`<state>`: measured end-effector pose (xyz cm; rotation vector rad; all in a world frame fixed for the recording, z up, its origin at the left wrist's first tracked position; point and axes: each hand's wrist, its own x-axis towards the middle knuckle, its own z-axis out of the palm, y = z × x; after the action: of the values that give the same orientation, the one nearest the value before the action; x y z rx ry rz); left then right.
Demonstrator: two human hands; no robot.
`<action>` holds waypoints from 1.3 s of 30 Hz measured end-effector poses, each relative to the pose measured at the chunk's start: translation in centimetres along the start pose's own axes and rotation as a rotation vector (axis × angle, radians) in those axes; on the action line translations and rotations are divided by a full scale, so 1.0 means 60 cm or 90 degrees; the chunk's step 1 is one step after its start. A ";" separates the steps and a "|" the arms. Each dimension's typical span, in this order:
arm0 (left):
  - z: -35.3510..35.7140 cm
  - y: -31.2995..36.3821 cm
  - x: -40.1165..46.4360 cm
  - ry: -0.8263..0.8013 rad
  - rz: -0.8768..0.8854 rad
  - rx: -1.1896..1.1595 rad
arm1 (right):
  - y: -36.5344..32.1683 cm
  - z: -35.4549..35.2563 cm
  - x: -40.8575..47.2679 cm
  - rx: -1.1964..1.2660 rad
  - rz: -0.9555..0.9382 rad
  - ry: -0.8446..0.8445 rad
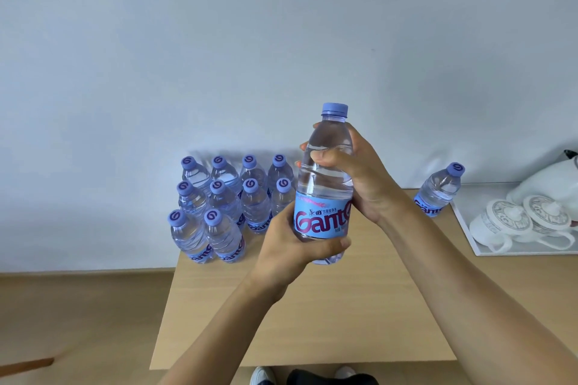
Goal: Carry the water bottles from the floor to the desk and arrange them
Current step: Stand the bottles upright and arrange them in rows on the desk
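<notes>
Hands both clamp one clear plastic water bottle point(325, 184) upright above my pale wooden counter point(312, 316); left grip point(287, 247) curls round its base; right grip point(353, 172) its shoulder.

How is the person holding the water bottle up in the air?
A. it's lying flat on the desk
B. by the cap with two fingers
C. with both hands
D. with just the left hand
C: the left hand grips the held bottle near its bottom, and the right hand wraps around its upper part.

Blue-labelled bottle point(323, 184), lilac cap point(334, 110)
</notes>
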<state>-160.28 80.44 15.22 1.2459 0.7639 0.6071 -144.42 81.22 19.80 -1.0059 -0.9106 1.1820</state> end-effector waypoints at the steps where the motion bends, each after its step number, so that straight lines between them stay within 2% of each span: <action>1: -0.004 -0.002 -0.001 0.008 -0.001 -0.002 | 0.002 0.005 0.002 -0.019 0.009 0.011; 7: -0.039 -0.023 -0.006 0.078 -0.020 0.017 | 0.015 0.024 0.011 -0.227 0.042 0.038; 13: -0.088 -0.062 -0.004 0.112 -0.051 0.105 | 0.057 0.033 0.012 -0.218 0.077 0.008; 19: -0.134 -0.147 0.006 0.166 -0.086 0.208 | 0.131 0.043 0.000 -0.343 0.121 -0.014; 23: -0.155 -0.208 0.011 0.202 -0.089 0.335 | 0.187 0.045 -0.012 -0.395 0.149 -0.013; 27: -0.165 -0.253 0.010 0.201 -0.098 0.296 | 0.228 0.056 -0.027 -0.432 0.141 -0.011; 39: -0.168 -0.346 0.018 0.300 -0.106 0.227 | 0.318 0.074 -0.051 -0.511 0.148 0.045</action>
<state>-167.57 82.68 -6.59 1.3588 1.4040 0.6548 -154.67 80.46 2.83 -1.8217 -1.2721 0.9586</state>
